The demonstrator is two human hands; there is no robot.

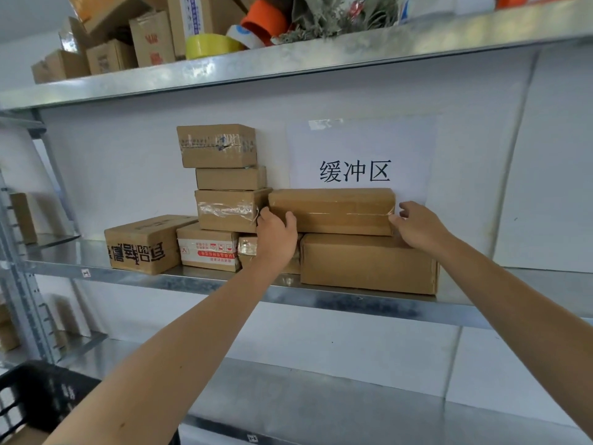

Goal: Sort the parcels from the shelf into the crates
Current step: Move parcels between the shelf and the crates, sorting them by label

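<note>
A long brown cardboard parcel (330,211) lies on top of a larger brown box (369,263) on the middle metal shelf (96,271). My left hand (276,236) grips the long parcel's left end, thumb on its front face. At its right end my right hand (417,224) curls its fingers round the corner. To the left stands a stack of three taped boxes (224,178) over smaller parcels, and a box with black printed characters (144,245) sits at the far left.
A white paper sign (356,155) with black characters hangs on the back wall. The top shelf (288,56) carries cartons, tape rolls and an orange object. A black crate (38,393) shows at the lower left. Lower shelves run beneath.
</note>
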